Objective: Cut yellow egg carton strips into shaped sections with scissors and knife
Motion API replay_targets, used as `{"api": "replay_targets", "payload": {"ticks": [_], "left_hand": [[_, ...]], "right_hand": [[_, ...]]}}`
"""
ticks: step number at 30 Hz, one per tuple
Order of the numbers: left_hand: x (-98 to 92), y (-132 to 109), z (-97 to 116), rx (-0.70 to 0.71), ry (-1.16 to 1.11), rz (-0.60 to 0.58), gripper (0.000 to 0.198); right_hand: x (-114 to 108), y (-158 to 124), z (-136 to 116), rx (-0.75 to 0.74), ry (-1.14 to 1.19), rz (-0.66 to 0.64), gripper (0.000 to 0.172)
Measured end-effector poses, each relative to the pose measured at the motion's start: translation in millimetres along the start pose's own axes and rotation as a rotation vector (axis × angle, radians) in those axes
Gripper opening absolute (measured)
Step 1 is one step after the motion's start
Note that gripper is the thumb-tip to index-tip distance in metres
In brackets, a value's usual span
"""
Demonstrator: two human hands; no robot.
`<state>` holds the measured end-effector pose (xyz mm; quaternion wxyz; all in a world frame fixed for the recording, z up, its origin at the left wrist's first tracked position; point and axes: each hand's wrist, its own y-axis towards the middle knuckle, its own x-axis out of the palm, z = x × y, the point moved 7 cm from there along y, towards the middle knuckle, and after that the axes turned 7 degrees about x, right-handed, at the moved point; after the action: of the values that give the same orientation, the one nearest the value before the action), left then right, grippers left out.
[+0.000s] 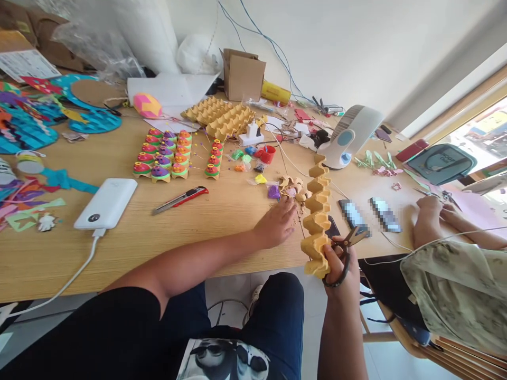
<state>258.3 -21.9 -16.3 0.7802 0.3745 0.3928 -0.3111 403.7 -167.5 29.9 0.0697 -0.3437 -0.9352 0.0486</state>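
In my right hand (344,272) I hold a long strip of yellow egg carton (317,219) upright above the table edge. The same hand grips a pair of dark-handled scissors (350,240), whose blades point to the right and stand apart. My left hand (278,221) lies low over the table with its fingers stretched out. Its fingertips reach a small heap of cut carton scraps (291,187). Beside the heap are a purple packet of clay (273,191) and a yellow one (260,179).
Painted carton cups (162,158) stand in rows behind a red utility knife (180,199). Uncut egg cartons (229,119) lie farther back. A white power bank (106,203) is at left, a small fan (352,137) at right. A co-worker's hands (430,216) rest at far right.
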Motion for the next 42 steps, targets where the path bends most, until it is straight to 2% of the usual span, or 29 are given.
{"api": "replay_targets", "payload": {"ticks": [3, 5, 7, 9, 11, 14, 18, 21, 24, 26, 30, 33, 35, 37, 39, 42], "left_hand": [[-56.5, -30, -29, -0.043, -0.078, 0.171, 0.051], [-90.0, -59, -62, -0.172, -0.220, 0.285, 0.051], [-113.0, -89, -97, -0.344, -0.368, 0.403, 0.056], [-125.7, -113, -122, -0.430, -0.432, 0.497, 0.062], [-125.4, -127, -137, -0.491, -0.420, 0.493, 0.067], [-117.9, -135, -141, -0.462, -0.333, 0.457, 0.071], [-113.3, -137, -129, -0.371, -0.213, 0.473, 0.071], [-115.3, -137, -124, -0.326, -0.186, 0.508, 0.066], [-118.3, -136, -123, -0.263, -0.193, 0.529, 0.064], [-119.6, -134, -124, -0.230, -0.197, 0.537, 0.064], [-120.3, -132, -126, -0.206, -0.196, 0.553, 0.065], [-120.0, -131, -126, -0.183, -0.182, 0.548, 0.064], [-119.7, -130, -125, -0.176, -0.175, 0.546, 0.063], [-119.5, -130, -125, -0.176, -0.172, 0.547, 0.063], [-119.0, -130, -125, -0.179, -0.168, 0.545, 0.064], [-118.0, -129, -126, -0.181, -0.167, 0.543, 0.064]], "right_hand": [[24, 0, 8, 0.006, -0.170, -0.156, 0.046], [50, -2, 19, 0.017, -0.275, -0.299, 0.044], [77, -8, 30, -0.016, -0.355, -0.401, 0.038], [105, -18, 40, -0.068, -0.499, -0.474, 0.031], [129, -30, 47, -0.114, -0.648, -0.526, 0.030], [151, -42, 51, -0.134, -0.763, -0.587, 0.028], [146, -27, 42, -0.146, -0.844, -0.502, 0.031], [143, -6, 31, -0.183, -1.081, -0.425, 0.038], [155, 7, 27, -0.168, -1.446, -0.401, 0.031], [168, 9, 22, -0.171, -1.605, -0.385, 0.031], [189, 6, 19, -0.182, -1.901, -0.497, 0.033], [192, 11, 10, -0.190, -1.910, -0.587, 0.036], [191, 24, 1, -0.206, -1.900, -0.593, 0.037], [190, 45, -10, -0.242, -1.886, -0.496, 0.033], [190, 70, -15, -0.271, -1.877, -0.367, 0.038], [191, 99, -7, -0.289, -1.861, -0.286, 0.036]]}}
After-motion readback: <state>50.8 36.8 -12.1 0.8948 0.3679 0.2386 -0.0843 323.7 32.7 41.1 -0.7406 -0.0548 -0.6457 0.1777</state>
